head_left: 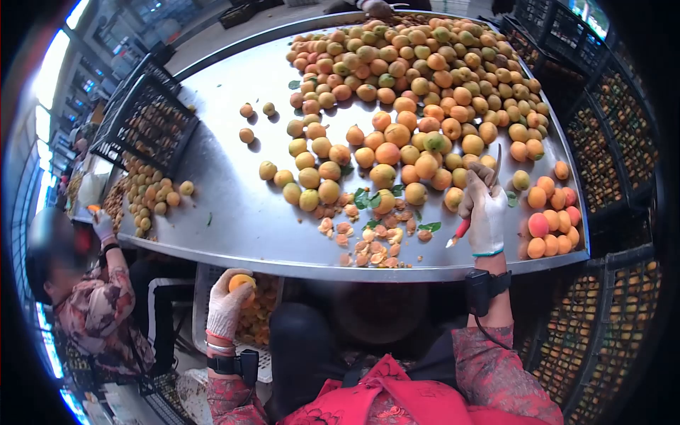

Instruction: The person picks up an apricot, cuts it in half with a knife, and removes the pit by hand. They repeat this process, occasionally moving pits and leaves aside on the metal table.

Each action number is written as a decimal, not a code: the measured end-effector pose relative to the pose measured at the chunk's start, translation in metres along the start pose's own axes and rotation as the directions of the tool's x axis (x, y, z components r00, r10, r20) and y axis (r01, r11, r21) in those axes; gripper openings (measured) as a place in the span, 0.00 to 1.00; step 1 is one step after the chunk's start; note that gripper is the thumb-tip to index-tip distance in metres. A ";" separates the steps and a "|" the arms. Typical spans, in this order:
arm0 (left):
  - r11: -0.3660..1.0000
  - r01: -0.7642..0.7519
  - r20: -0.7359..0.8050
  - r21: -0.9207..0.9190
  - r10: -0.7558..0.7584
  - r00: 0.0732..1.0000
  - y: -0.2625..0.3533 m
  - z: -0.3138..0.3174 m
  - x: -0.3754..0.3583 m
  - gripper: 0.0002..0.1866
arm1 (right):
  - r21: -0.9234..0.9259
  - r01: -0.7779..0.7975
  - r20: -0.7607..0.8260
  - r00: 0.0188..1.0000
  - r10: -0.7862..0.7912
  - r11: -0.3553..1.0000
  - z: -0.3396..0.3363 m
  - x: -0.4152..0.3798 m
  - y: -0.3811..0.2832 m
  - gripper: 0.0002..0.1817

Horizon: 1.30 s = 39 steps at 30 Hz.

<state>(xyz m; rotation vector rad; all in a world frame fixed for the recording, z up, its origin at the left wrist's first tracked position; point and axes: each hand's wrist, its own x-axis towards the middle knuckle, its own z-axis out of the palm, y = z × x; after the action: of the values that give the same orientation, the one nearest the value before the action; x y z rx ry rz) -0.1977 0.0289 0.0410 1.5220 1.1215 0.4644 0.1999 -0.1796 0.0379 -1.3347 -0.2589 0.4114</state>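
Apricot halves (241, 282) are gripped in the gloved left hand (228, 304) below the near table edge (283, 263), above a crate (265, 361), while a red-handled knife (462, 228) is clasped in the right hand (485, 212).

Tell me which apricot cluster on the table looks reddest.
The small cluster at the table's right edge, beside the right hand; its fruit are pinkish-red, the others yellow-orange.

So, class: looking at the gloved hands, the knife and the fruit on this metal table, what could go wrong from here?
1. The right hand grips a knife while reaching among the apricots; the blade might nick a glove.
2. The pits heaped at the table edge could roll off.
3. The left hand holds an apricot half off the table; it may drop.
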 end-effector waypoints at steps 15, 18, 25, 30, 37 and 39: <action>0.784 -0.547 0.290 0.292 0.472 0.832 0.110 0.180 0.130 0.15 | -0.346 0.023 0.238 0.969 0.064 0.938 0.011 -0.019 0.061 0.22; 0.525 -0.653 0.322 0.546 0.588 0.742 0.117 0.238 0.159 0.18 | -0.391 0.023 0.220 0.973 0.070 0.920 0.014 -0.017 0.049 0.24; 0.193 -0.603 0.437 0.774 0.526 0.729 0.110 0.299 0.200 0.20 | -0.740 0.244 0.338 0.941 0.033 0.627 0.001 -0.016 0.044 0.21; 0.257 -0.601 0.367 0.757 0.593 0.717 0.100 0.289 0.192 0.21 | -0.625 0.179 0.319 0.947 0.039 0.760 -0.010 -0.012 0.039 0.17; 0.837 -0.481 0.349 0.260 0.382 0.855 0.107 0.247 0.138 0.28 | -0.241 -0.039 0.172 0.982 0.082 0.970 0.005 -0.015 0.016 0.17; 0.880 -0.450 0.360 -0.155 0.474 0.803 0.102 0.239 0.117 0.29 | -0.074 -0.138 0.191 0.970 0.150 0.988 0.013 -0.021 0.009 0.19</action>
<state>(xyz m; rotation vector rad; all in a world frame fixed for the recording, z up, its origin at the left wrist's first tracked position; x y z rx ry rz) 0.0858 0.0067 0.0325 1.7410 0.4109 0.4891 0.1745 -0.1759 0.0332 -1.3778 -0.3418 0.6644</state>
